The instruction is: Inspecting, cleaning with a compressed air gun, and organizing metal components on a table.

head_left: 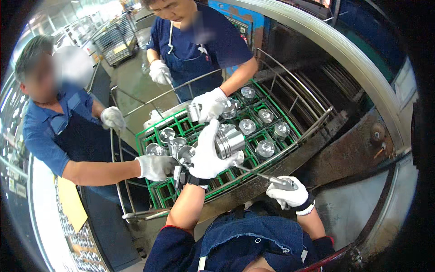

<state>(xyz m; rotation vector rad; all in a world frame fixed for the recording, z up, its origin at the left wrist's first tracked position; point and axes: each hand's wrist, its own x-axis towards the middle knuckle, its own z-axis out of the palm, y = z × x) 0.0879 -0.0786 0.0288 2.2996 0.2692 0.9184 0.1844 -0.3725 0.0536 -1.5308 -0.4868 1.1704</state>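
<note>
My left hand [209, 156], in a white glove with a dark wrist strap, grips a shiny metal piston [230, 142] above a green rack [210, 194]. Gloved too, my right hand [290, 194] is closed round a grey metal tool [282, 183] that looks like an air blow gun. Its thin nozzle [253, 172] points toward the fingers of my left hand, near the piston's lower edge. More pistons [265, 148] stand in the rack's compartments, most of them to the right. Close beside my left hand are several upturned pistons [186, 155].
A co-worker's gloved hand [156, 167] reaches in from the left. Across the rack, another co-worker's gloved hand [210, 104] is at a piston [194, 112]. A metal rail [312, 124] surrounds the rack. Wire carts [115, 41] stand farther back.
</note>
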